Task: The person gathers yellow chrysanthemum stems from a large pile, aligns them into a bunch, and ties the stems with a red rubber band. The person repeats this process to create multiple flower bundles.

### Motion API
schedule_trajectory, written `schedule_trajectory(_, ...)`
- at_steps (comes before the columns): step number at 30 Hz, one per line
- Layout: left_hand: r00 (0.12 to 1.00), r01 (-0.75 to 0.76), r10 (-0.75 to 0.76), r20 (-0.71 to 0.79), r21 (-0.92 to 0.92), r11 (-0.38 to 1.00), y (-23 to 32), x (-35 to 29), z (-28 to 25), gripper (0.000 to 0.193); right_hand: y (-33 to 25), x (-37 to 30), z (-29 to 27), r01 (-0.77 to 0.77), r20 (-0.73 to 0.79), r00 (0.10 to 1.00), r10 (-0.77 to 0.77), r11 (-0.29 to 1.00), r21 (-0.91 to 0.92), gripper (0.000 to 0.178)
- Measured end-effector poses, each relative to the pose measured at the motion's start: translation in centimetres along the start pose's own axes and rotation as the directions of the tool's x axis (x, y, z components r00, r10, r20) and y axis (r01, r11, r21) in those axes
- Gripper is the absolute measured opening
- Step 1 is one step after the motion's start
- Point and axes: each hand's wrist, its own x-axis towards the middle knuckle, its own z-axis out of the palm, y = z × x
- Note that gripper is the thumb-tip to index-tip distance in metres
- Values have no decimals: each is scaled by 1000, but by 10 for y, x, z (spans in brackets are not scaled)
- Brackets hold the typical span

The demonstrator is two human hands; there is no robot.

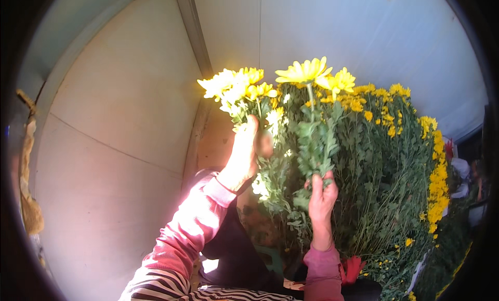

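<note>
My left hand is closed round a bunch of yellow chrysanthemums, just below their blooms. Strong sunlight washes out that hand and part of the bunch. My right hand pinches the leafy green stems of chrysanthemum stems, held upright with two large yellow blooms at the top. The two hands are apart, at about chest width. Below and behind the right hand lies a big heap of cut chrysanthemums, with long leafy stems and yellow heads along its far and right edges.
A pale wall panel rises behind the flowers, and another panel stands at my left, meeting it at a metal corner strip. Red material lies beside my right sleeve. Whitish items sit beyond the heap at right.
</note>
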Motion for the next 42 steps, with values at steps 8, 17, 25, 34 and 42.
schedule_trajectory(8, 930, 83, 4, 367, -222, 972, -3, -25, 12, 81, -27, -20, 36, 24, 149, 989, -24, 1000, 5, 11)
schedule_trajectory(17, 967, 95, -96, 235, 16, 995, 11, -40, 7, 27, -53, -24, 47, 31, 149, 989, -19, 996, -80, 8)
schedule_trajectory(25, 920, 14, -71, 385, 148, 989, 23, -51, 7, 37, -55, -27, 57, 286, 140, 955, -261, 935, -210, 8)
schedule_trajectory(34, 896, 152, -251, 368, 278, 949, 29, -54, -15, 29, -61, -32, 48, 385, 251, 919, -303, 825, -415, 28)
schedule_trajectory(42, 916, -109, 28, 400, 179, 978, 34, -52, 2, 39, -36, 18, 20, 276, 77, 960, -269, 860, -430, 19)
